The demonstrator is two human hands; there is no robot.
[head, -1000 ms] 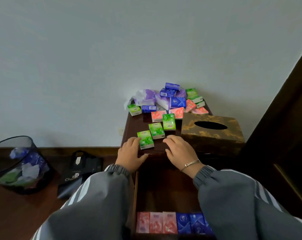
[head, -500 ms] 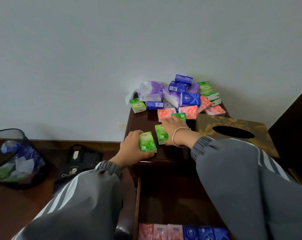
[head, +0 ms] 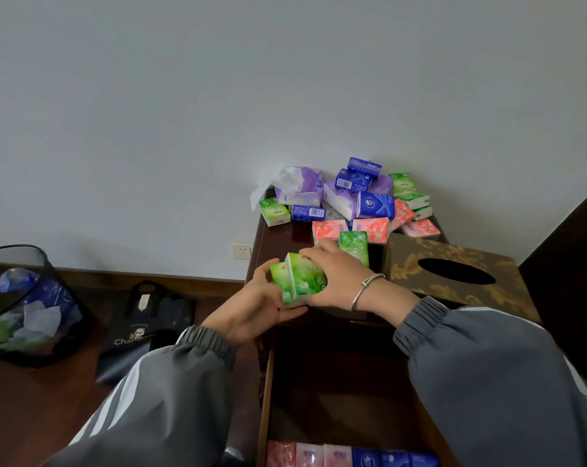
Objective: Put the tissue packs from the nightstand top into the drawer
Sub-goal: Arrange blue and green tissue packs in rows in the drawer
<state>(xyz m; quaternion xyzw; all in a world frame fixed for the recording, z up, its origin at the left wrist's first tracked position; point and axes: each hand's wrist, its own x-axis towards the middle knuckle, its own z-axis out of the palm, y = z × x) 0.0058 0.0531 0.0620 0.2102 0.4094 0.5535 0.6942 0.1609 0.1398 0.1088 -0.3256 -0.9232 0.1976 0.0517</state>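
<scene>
1. Your left fingers (head: pixel 266 271) and right fingers (head: pixel 315 256) clasp two green plastic-wrapped tissue packs (head: pixel 307 276) together, apparently stacking them for one trip.
2. The open dark wooden drawer (head: pixel 264 399) waits below your fingers.

I have both hands gripping the pair of green tissue packs (head: pixel 300 279), taken here as the reference point.

1. My left hand (head: pixel 256 306) sits left of and below the packs, palm turned up and inward. The thumb lies on their left face and the fingers curl under the bottom edge.
2. My right hand (head: pixel 341 278) sits right of the packs, its back toward the camera. The fingers wrap over the top edge.
3. The right wrist carries a silver bangle (head: pixel 366 293).
4. Both forearms, in grey striped sleeves (head: pixel 170 382), rise from below the packs and converge on them.
</scene>
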